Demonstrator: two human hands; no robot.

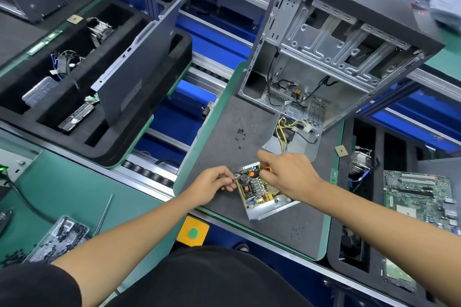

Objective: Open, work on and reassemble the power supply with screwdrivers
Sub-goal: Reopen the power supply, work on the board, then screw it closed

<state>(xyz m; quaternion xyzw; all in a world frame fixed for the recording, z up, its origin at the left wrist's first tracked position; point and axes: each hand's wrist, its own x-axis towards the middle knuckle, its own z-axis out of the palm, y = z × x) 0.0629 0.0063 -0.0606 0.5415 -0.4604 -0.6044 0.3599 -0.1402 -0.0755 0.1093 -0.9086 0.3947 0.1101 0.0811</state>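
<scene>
Open power supply [262, 192] sits on the grey mat [224, 132], near-centre, circuit board exposed, lid off. My right hand [289, 174] grips the orange-and-black screwdriver [258, 172] over the board's far edge. My left hand [214, 183] pinches the thin shaft end at the board's left side, fingers curled. Loose black screws [240, 136] lie on the mat farther out. The supply's cover [296, 142] with yellow wires lies just beyond, against the open computer case [331, 50]. Motherboard [419, 197] at right, well apart.
</scene>
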